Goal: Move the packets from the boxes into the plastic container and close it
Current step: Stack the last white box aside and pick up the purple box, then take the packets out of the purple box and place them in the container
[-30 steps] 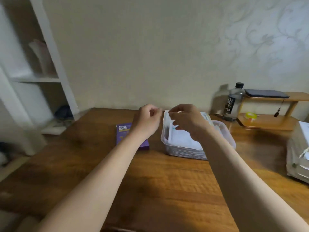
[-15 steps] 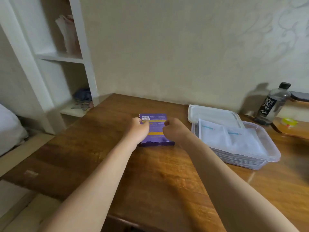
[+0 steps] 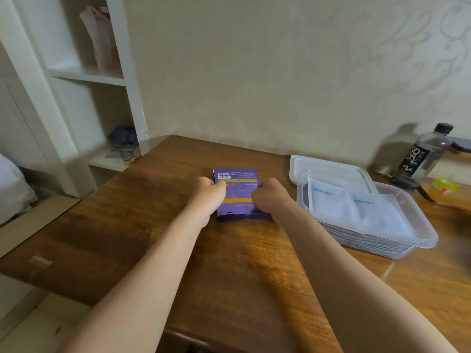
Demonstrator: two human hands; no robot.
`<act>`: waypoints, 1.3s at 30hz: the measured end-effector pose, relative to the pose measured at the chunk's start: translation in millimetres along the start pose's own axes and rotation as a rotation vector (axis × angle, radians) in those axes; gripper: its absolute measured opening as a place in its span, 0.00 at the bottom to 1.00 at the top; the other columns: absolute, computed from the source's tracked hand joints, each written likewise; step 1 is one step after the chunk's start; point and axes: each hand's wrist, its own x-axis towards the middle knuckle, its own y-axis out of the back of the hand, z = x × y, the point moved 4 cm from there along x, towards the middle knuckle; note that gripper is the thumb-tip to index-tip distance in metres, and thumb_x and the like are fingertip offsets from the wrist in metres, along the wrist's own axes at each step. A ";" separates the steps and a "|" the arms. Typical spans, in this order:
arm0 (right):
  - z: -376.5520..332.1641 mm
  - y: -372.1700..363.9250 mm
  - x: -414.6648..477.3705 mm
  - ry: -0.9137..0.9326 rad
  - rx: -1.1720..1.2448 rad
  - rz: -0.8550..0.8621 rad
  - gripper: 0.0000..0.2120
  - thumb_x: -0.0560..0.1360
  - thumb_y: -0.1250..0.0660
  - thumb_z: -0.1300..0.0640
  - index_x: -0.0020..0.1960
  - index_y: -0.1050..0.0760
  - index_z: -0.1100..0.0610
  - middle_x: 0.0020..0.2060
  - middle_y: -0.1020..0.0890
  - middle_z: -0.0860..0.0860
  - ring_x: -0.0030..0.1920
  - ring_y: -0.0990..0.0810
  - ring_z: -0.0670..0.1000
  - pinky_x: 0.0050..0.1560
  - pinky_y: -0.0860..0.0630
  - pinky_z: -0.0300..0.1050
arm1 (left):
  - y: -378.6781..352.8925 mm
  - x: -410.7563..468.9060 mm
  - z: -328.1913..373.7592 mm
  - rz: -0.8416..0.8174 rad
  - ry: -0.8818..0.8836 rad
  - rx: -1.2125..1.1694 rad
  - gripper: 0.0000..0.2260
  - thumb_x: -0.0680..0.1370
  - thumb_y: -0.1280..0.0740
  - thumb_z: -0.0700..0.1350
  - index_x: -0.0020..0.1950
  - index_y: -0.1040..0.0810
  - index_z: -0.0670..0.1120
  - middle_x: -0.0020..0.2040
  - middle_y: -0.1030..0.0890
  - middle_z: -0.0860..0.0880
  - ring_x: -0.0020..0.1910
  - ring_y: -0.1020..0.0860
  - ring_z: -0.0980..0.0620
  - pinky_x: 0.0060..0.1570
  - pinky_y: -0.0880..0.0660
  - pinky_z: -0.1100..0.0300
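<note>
purple box [image 3: 239, 189] lies flat on table [image 3: 229, 271], mid-field, open end flap toward the person. left hand [image 3: 207, 191] at its left edge, right hand [image 3: 267, 197] at its right edge. both w/ fingers curled round the box sides, thumbs up top: a two-sided clamp, prob. to lift or steady it while getting at what's inside. whether any packets remain in the box: can't tell.

plastic container [image 3: 369, 244] sits just right of the box, apart from it, so the carry is short. white packets [image 3: 356, 212] stacked in it nearly to the rim. lid [image 3: 328, 168] off, lying flat behind the container, keeping the mouth free; closing not yet done.

bottle [image 3: 420, 156] stands at far right by the wall.
</note>
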 end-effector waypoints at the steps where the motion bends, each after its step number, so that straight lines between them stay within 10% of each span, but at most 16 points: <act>1: -2.1 2.2 -0.6 0.015 -0.016 0.045 0.05 0.77 0.39 0.64 0.48 0.24 0.60 0.36 0.23 0.52 0.37 0.25 0.51 0.37 0.29 0.45 | 0.7 1.5 0.6 0.007 0.001 -0.016 0.09 0.84 0.37 0.49 0.50 0.25 0.44 0.47 0.19 0.48 0.43 0.19 0.52 0.44 0.22 0.56; 7: -22.8 25.6 -12.6 0.126 -0.082 0.261 0.09 0.76 0.40 0.64 0.51 0.22 0.59 0.50 0.20 0.57 0.52 0.23 0.59 0.55 0.23 0.53 | 8.8 -0.9 13.4 -0.014 0.074 -0.224 0.11 0.79 0.29 0.45 0.59 0.24 0.43 0.53 0.18 0.42 0.46 0.16 0.48 0.44 0.16 0.53; 16: 9.4 103.2 -21.0 0.223 0.235 0.450 0.19 0.72 0.46 0.66 0.48 0.18 0.52 0.47 0.17 0.52 0.51 0.19 0.56 0.49 0.22 0.46 | -47.6 -63.8 71.8 -0.528 0.231 -0.976 0.11 0.81 0.35 0.36 0.64 0.27 0.38 0.58 0.19 0.33 0.45 0.14 0.37 0.40 0.16 0.43; 20: 34.2 134.9 -25.7 0.322 0.344 0.453 0.18 0.72 0.46 0.64 0.41 0.20 0.48 0.41 0.18 0.52 0.47 0.15 0.60 0.46 0.17 0.58 | -79.6 -77.5 94.4 -0.656 0.172 -0.993 0.13 0.82 0.36 0.38 0.67 0.26 0.41 0.61 0.19 0.34 0.52 0.15 0.36 0.45 0.15 0.44; 25: 59.4 167.8 -20.1 0.480 0.163 0.401 0.22 0.73 0.44 0.72 0.48 0.17 0.52 0.46 0.19 0.55 0.40 0.22 0.52 0.36 0.29 0.35 | -118.5 -79.6 105.6 -0.696 0.141 -0.968 0.08 0.81 0.34 0.38 0.60 0.22 0.42 0.52 0.15 0.39 0.46 0.15 0.40 0.37 0.16 0.52; 28: 71.9 177.9 -11.8 0.519 0.057 0.360 0.22 0.76 0.40 0.70 0.50 0.16 0.46 0.54 0.20 0.53 0.52 0.22 0.48 0.48 0.29 0.29 | -135.4 -74.0 108.9 -0.682 0.105 -0.944 0.08 0.81 0.34 0.38 0.59 0.22 0.43 0.49 0.15 0.40 0.43 0.14 0.40 0.35 0.17 0.52; 39: 89.3 195.0 11.4 0.570 0.069 0.265 0.10 0.74 0.30 0.62 0.45 0.14 0.49 0.46 0.15 0.46 0.52 0.20 0.53 0.59 0.24 0.57 | -163.1 -46.7 119.6 -0.684 -0.051 -0.815 0.12 0.82 0.36 0.38 0.65 0.24 0.47 0.58 0.16 0.39 0.47 0.15 0.37 0.35 0.18 0.51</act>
